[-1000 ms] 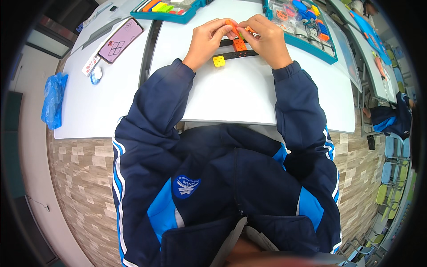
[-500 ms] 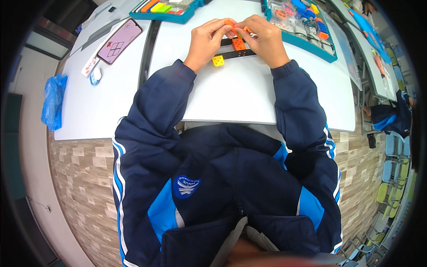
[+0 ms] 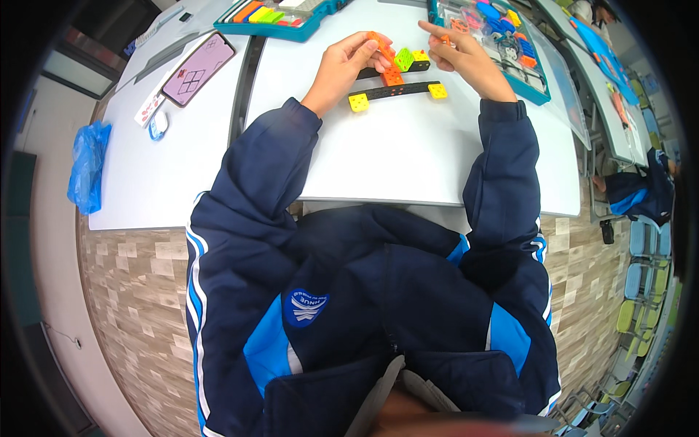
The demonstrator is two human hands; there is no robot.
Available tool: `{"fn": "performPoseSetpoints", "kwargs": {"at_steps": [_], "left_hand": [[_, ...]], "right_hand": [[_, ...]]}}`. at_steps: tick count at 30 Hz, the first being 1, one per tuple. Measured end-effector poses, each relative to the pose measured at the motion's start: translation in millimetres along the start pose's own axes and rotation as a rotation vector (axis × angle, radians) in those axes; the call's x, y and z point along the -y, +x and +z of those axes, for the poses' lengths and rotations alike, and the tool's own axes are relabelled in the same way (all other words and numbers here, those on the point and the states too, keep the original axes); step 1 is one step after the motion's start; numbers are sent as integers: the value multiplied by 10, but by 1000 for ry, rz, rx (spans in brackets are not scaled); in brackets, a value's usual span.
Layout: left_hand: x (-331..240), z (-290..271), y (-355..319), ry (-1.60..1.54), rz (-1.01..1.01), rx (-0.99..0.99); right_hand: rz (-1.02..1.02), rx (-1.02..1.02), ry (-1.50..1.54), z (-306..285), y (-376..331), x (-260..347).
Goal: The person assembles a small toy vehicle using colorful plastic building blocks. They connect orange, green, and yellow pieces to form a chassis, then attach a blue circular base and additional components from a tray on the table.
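Observation:
A toy build of plastic blocks stands on the white table: black bars [image 3: 400,91], yellow cubes [image 3: 359,103] at bar ends, orange blocks [image 3: 392,76] along the middle and a green cube [image 3: 404,60]. My left hand [image 3: 344,67] is closed at the build's far left, fingers pinching the orange block piece [image 3: 381,45] at its top. Off to the right, apart from the build, my right hand [image 3: 470,64] has its index finger stretched out. A small orange piece [image 3: 446,40] is pinched between its thumb and other fingers; its exact shape is too small to make out.
A teal parts case [image 3: 535,91] with mixed pieces lies at the far right. Another teal tray [image 3: 291,30] with coloured blocks stands at the far left. Nearby are a phone [image 3: 198,69] showing a diagram, a white-and-blue item [image 3: 157,126] and a blue plastic bag [image 3: 89,167].
My right hand has drawn away from the build to the right, carrying a small orange piece and uncovering the green and yellow cubes. My left hand stays almost in place.

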State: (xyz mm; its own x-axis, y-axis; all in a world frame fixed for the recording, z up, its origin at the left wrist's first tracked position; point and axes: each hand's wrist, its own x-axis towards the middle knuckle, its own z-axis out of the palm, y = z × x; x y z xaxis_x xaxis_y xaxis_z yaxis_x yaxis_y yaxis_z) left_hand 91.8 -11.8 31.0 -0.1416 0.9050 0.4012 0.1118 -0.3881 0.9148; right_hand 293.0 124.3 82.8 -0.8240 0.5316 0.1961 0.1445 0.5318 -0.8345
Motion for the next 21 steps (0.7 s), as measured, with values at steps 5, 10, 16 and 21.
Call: {"fn": "performPoseSetpoints", "kwargs": {"at_steps": [5,10,16,21], "left_hand": [[32,2,0,-31,8,-28],[26,-12,3,-62,-2,-58],[25,4,0,-79,-39,-29],[33,33,-7,-81,-60,-1]], "right_hand": [[-47,61,16,8,-32,37],[-55,-4,47,27,14,15],[-75,19,175,4,22,13],[-146,2,195,89,17,32]]}}
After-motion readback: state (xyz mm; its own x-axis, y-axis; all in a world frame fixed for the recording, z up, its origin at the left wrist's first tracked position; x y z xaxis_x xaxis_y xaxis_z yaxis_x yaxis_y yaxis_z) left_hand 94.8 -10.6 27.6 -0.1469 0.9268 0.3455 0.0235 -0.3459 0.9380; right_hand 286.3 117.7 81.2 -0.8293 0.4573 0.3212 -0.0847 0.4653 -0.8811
